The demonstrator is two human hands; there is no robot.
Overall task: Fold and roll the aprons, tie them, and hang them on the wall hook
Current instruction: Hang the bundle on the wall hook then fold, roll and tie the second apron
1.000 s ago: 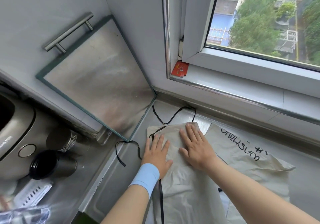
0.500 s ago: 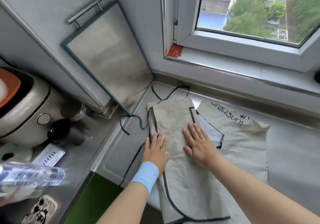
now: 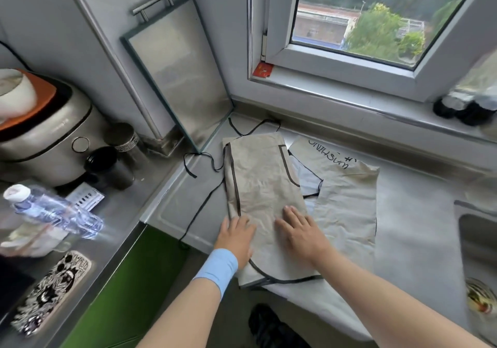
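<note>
Slid my left hand (image 3: 236, 236) and right hand (image 3: 301, 233) down the folded apron (image 3: 261, 175) toward me, fingers flat, pressing it. Folded lengthwise so far; rolling, tying, hanging still left, I reckon.

Two bare hands in shot, and both arms run uncovered from the hand back to the bottom edge. Behind the left hand (image 3: 236, 236) comes the one clear piece of clothing: a light blue wristband (image 3: 216, 272), sitting right at the wrist. It's plain and smooth, soft-looking, with no marking showing. Behind the band, the left forearm (image 3: 185, 312) is bare. On the right hand (image 3: 301, 233), short pale nails catch the light at the fingertips (image 3: 287, 209), and the right forearm (image 3: 390, 296) behind it is bare too. Below, between the arms, is a dark shoe (image 3: 271, 326), too blurred for detail.
</note>
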